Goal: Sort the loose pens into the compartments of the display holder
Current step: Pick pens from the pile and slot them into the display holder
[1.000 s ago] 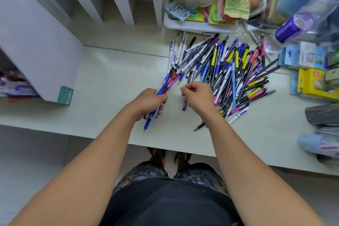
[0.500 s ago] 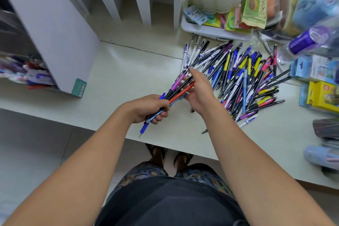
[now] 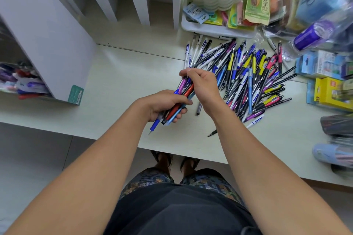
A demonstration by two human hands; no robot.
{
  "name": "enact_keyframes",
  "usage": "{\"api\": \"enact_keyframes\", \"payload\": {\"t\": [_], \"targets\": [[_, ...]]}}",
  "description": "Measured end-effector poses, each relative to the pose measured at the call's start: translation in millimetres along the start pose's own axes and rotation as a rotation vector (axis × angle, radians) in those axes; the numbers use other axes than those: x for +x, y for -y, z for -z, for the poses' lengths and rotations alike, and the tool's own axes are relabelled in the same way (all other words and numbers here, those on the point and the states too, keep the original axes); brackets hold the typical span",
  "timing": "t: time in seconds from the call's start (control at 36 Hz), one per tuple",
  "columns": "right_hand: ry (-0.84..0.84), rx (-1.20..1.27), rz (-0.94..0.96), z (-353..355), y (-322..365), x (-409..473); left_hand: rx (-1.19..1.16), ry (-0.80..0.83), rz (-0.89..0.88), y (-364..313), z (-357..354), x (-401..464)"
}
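Note:
My left hand grips a bunch of pens in blue, red, purple and black, tips pointing down toward the table's front edge. My right hand pinches the upper ends of that same bunch. Just right of both hands a large pile of loose pens is spread over the pale table. The white display holder stands at the left; pens lie in its open side compartment. Arched slots show in the white unit behind it.
A white tray with small packets sits behind the pile. Boxes and packaged stationery crowd the right edge, along with a clear bottle with a purple cap. One black pen lies alone near the front edge.
My right hand has lifted off the pile and come onto the bunch in my left hand, which has grown by a red pen and others. The view has shifted left.

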State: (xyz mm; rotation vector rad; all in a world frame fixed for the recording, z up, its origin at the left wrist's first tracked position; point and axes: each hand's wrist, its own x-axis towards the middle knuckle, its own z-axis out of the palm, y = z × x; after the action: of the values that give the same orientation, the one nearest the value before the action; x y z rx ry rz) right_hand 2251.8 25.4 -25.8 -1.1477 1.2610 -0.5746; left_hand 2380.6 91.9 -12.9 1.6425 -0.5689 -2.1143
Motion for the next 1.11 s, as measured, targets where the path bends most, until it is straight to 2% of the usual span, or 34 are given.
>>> {"api": "enact_keyframes", "payload": {"t": [0.22, 0.33, 0.44, 0.47, 0.53, 0.58, 0.64, 0.69, 0.86, 0.94, 1.03, 1.11], "targets": [[0.076, -0.065, 0.039, -1.7, 5.1, -3.5, -0.079, -0.049, -0.028, -4.3, -9.7, 5.4], [0.067, -0.069, 0.036, 2.8, 3.2, -7.9, -0.067, -0.060, -0.039, -1.4, -7.3, 7.0], [0.147, -0.083, 0.048, 4.8, 1.6, -13.9, -0.033, -0.080, -0.018, 0.4, -7.9, 4.1], [0.130, -0.053, 0.062, 3.7, 1.4, -15.2, -0.049, -0.098, -0.030, 0.9, -9.2, 3.8], [-0.024, 0.077, 0.080, -0.3, 1.0, -18.2, -0.186, -0.160, -0.082, 1.5, -12.3, 4.6], [-0.247, 0.228, 0.098, -4.3, -0.7, -23.7, -0.448, -0.260, -0.148, 1.0, -12.9, 5.3], [-0.349, 0.294, 0.124, -9.3, -3.7, -34.9, -0.709, -0.353, -0.205, 0.6, -10.2, 5.3], [-0.337, 0.307, 0.158, -19.1, -7.4, -50.0, -0.859, -0.403, -0.249, 0.7, -7.1, 1.9], [-0.304, 0.311, 0.216, -64.3, -11.0, -74.1, -1.114, -0.464, -0.320, 13.7, -10.0, -25.7], [-0.300, 0.311, 0.205, -85.7, -8.1, -74.9, -1.129, -0.508, -0.363, 31.3, -14.6, -41.8], [-0.209, 0.261, 0.191, -104.0, -7.5, -87.8, -1.161, -0.588, -0.417, 49.4, -5.4, -64.6], [-0.062, 0.204, 0.162, -110.4, -2.8, -98.7, -0.992, -0.719, -0.439, 70.6, 20.0, -95.2]]}}
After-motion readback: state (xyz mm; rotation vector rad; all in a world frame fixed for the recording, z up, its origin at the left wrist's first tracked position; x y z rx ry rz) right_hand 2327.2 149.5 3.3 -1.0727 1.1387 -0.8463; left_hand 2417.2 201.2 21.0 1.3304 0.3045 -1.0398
